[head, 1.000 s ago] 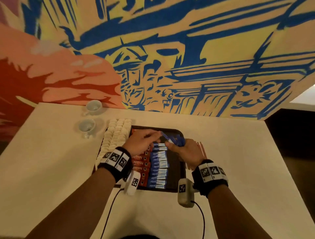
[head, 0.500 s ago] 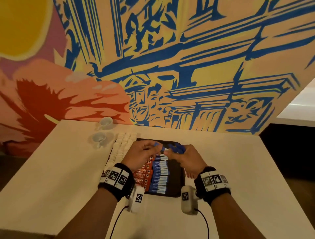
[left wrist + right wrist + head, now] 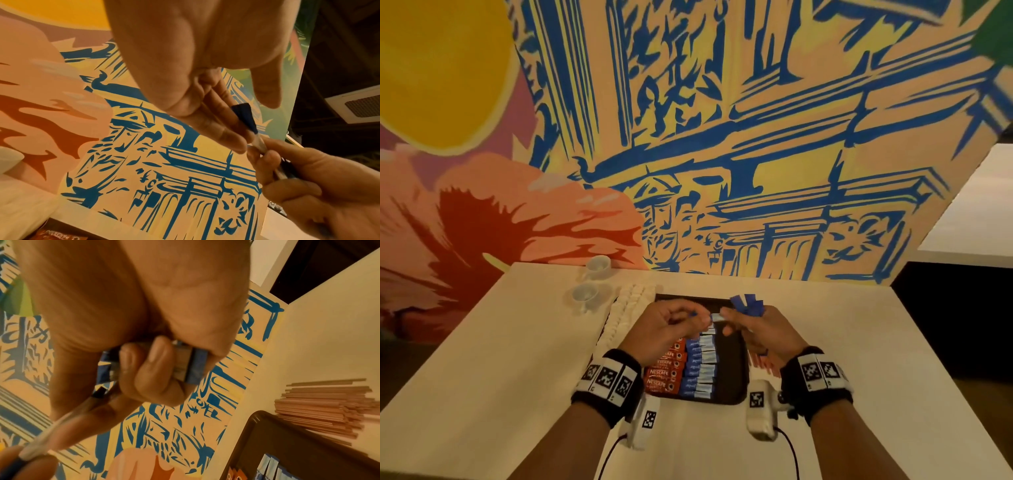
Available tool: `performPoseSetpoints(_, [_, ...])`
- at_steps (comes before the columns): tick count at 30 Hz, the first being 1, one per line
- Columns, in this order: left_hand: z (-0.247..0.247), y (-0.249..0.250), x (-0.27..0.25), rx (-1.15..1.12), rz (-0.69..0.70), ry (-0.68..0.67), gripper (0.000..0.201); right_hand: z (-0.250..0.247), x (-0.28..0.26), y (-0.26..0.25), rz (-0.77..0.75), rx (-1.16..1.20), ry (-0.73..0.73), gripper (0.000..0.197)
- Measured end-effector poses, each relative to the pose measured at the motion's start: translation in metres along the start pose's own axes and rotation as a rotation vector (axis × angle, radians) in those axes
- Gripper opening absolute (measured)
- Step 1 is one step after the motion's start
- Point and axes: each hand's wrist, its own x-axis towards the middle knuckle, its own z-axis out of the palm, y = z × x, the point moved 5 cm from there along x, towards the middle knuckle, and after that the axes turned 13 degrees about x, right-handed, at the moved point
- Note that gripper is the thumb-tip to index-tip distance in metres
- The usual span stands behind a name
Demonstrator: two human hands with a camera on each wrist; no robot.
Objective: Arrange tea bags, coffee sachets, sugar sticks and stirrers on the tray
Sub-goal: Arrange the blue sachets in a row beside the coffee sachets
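Observation:
Both hands hover over the far half of the dark tray. My right hand grips a bundle of blue sugar sticks, which also shows in its curled fingers as a bundle. My left hand pinches the end of one blue and white stick held between the two hands; the stick is seen close up. On the tray lie a column of red coffee sachets and a column of blue sugar sticks.
White tea bags lie in rows at the tray's left edge. Wooden stirrers are piled on the table right of the tray. Two small white cups stand at the far left by the painted wall.
The head view has tilted up toward the wall. My left hand has come off the tray's rows and met the right hand, pinching one stick from the bundle.

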Motion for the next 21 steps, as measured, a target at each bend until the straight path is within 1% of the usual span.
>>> performPoseSetpoints(1, [0.001,-0.001,-0.001,0.009,0.008,-0.014,0.012,-0.001,-0.001,0.000,-0.011,0.001,-0.004,0.021])
performPoseSetpoints(2, [0.002,-0.003,-0.001,0.018,0.011,-0.024,0.013,-0.002,-0.002,0.001,-0.021,0.001,-0.002,0.019])
performPoseSetpoints(5, [0.001,-0.006,0.000,0.016,-0.012,0.003,0.017,-0.006,-0.001,0.001,-0.054,-0.009,0.012,0.025])
performPoseSetpoints(7, [-0.005,-0.008,0.002,-0.026,-0.048,0.064,0.019,-0.008,0.000,0.000,-0.073,-0.007,0.028,0.022])
performPoseSetpoints(10, [-0.028,-0.017,0.005,-0.088,-0.095,0.206,0.017,-0.013,0.002,-0.003,-0.115,-0.021,0.046,0.020])
performPoseSetpoints(12, [-0.041,-0.023,0.007,-0.055,-0.107,0.247,0.017,-0.018,0.007,-0.001,-0.134,-0.036,0.072,0.023])
performPoseSetpoints(14, [-0.045,-0.025,0.009,0.165,-0.048,0.228,0.015,-0.020,0.014,0.005,-0.135,-0.065,0.102,0.024])
performPoseSetpoints(15, [-0.041,-0.025,0.010,0.301,-0.010,0.196,0.017,-0.019,0.019,0.010,-0.126,-0.078,0.106,0.027])
performPoseSetpoints(17, [-0.025,-0.026,0.014,0.501,0.035,0.094,0.026,-0.014,0.030,0.020,-0.109,-0.075,0.091,0.039])
performPoseSetpoints(19, [-0.010,-0.026,0.021,0.597,0.070,0.017,0.031,-0.010,0.041,0.027,-0.080,-0.068,0.073,0.048])
performPoseSetpoints(21, [-0.005,-0.026,0.029,0.611,0.075,-0.009,0.025,-0.006,0.050,0.032,-0.058,-0.072,0.055,0.044])
